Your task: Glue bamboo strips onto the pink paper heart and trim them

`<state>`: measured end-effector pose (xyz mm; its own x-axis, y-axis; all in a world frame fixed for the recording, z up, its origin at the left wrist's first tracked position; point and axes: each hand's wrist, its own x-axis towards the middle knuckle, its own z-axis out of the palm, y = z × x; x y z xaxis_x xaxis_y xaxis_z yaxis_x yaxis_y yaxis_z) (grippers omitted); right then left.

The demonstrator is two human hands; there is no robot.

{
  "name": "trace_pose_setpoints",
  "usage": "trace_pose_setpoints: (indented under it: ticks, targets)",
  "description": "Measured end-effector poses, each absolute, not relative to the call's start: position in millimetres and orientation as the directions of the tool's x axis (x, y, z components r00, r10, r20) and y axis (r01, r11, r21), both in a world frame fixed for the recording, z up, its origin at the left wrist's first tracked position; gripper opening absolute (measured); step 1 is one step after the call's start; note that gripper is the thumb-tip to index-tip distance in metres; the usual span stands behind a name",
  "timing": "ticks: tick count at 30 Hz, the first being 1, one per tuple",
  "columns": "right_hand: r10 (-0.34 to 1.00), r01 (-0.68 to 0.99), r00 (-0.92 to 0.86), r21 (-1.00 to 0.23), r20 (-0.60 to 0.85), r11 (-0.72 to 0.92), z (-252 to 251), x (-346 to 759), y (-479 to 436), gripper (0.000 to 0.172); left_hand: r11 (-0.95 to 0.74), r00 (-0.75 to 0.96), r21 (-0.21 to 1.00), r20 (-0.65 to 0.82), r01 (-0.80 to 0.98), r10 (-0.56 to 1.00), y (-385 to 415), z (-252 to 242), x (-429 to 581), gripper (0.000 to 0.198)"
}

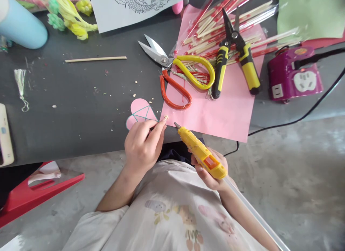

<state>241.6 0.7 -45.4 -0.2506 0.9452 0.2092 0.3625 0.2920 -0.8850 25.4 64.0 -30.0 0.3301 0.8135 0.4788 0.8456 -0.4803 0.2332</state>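
Note:
My left hand (145,143) is closed in a pinch, with a tiny pale piece (166,117) at its fingertips; the piece looks like a bit of wood, but is too small to make out well. My right hand (208,168) grips a yellow hot glue gun (199,148), its metal nozzle pointing up and left, a little to the right of the pinched piece. Just beyond my left hand lies a pink paper heart (140,110) with teal lines, partly covered by my fingers. Under the nozzle area is the corner of a pink paper sheet (223,116).
Red-and-yellow-handled scissors (167,62) and yellow-black pliers (235,39) lie over the sheet, beside wrapped sticks (207,28). A lone stick (95,59), a tassel (21,85) and wood crumbs are on the dark table (67,125). A purple power socket (295,78) with a black cable stands right.

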Motion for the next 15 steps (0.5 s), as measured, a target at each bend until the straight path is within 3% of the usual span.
trace_pose_setpoints:
  ticks: [15]
  targets:
    - [0.945,0.371,-0.249,-0.880,0.212,0.295,-44.4,241.1,1.4,0.005,-0.423,0.271,0.268,0.459,0.866,0.846,75.5,-19.5,32.8,0.006]
